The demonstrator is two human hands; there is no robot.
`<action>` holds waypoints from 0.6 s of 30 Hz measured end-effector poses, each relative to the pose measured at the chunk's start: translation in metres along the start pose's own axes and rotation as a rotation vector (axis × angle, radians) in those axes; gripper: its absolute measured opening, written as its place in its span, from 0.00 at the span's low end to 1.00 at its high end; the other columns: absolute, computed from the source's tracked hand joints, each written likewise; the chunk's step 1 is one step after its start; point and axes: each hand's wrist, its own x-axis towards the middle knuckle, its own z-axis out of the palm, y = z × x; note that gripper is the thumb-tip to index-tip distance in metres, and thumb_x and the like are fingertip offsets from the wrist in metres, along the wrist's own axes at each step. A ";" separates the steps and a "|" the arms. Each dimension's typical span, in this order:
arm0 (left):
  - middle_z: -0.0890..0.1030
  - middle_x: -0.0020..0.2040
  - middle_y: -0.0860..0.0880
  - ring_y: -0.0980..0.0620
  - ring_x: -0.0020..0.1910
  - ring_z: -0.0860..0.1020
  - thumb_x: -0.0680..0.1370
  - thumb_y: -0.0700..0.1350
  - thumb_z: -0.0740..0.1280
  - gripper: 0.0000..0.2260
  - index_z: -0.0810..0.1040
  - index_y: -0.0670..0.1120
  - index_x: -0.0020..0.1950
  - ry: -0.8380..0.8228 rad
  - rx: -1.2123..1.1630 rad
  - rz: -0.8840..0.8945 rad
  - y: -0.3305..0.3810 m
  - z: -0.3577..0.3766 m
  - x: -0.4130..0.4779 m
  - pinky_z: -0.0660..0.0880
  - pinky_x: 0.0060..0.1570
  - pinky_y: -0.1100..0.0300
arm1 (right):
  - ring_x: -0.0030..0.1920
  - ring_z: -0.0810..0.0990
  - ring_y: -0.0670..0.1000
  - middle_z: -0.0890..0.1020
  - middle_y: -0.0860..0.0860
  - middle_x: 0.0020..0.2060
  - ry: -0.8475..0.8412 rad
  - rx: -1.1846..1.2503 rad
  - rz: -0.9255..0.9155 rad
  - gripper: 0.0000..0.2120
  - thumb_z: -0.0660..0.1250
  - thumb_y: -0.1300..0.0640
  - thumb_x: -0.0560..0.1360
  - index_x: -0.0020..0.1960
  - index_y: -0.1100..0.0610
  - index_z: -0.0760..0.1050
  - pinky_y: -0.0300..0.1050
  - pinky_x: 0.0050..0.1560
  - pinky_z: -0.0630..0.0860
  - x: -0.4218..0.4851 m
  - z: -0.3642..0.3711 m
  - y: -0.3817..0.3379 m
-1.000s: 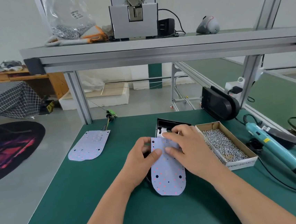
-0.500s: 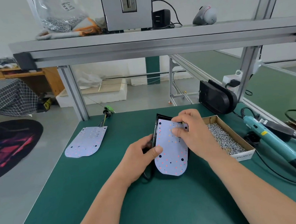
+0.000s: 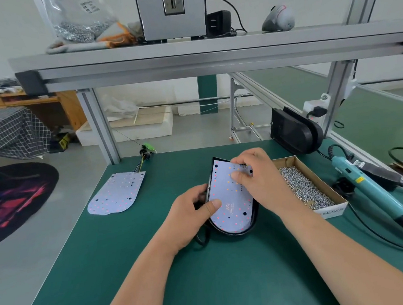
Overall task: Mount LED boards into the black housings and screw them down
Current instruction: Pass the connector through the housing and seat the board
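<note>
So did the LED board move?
Yes. The LED board slid forward, away from the wearer, into the black housing; its rounded end is now nearly level with the screw box's near end.

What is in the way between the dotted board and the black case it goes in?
Nothing that shows. The LED board sits in the black housing, whose rim shows round the near end. The left hand grips the housing's side, and the right hand holds the board's far end, hiding that corner.
</note>
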 end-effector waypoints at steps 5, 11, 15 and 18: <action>0.88 0.56 0.55 0.52 0.58 0.85 0.77 0.47 0.72 0.16 0.83 0.56 0.64 0.041 0.007 -0.023 -0.003 0.003 0.000 0.80 0.66 0.47 | 0.70 0.69 0.50 0.75 0.49 0.63 0.066 0.010 -0.014 0.07 0.74 0.56 0.79 0.56 0.50 0.85 0.53 0.70 0.70 -0.004 0.000 0.011; 0.87 0.58 0.55 0.54 0.60 0.84 0.83 0.46 0.70 0.13 0.81 0.54 0.68 0.073 0.031 -0.030 -0.001 0.003 -0.002 0.79 0.66 0.50 | 0.53 0.79 0.38 0.83 0.37 0.51 -0.022 0.301 0.086 0.11 0.65 0.59 0.84 0.52 0.44 0.80 0.33 0.52 0.71 -0.011 -0.002 0.013; 0.87 0.59 0.54 0.54 0.61 0.84 0.88 0.58 0.57 0.19 0.82 0.51 0.67 0.162 -0.074 -0.050 0.004 0.008 -0.005 0.78 0.64 0.55 | 0.50 0.78 0.40 0.83 0.41 0.51 0.001 0.413 0.114 0.09 0.64 0.59 0.85 0.54 0.47 0.80 0.37 0.50 0.70 -0.014 0.000 0.013; 0.86 0.58 0.57 0.59 0.59 0.83 0.89 0.50 0.58 0.14 0.80 0.50 0.70 0.266 0.003 -0.047 0.000 0.008 0.000 0.78 0.65 0.56 | 0.50 0.78 0.41 0.83 0.43 0.53 0.033 0.526 0.098 0.09 0.65 0.60 0.85 0.56 0.48 0.80 0.33 0.50 0.71 -0.017 0.003 0.008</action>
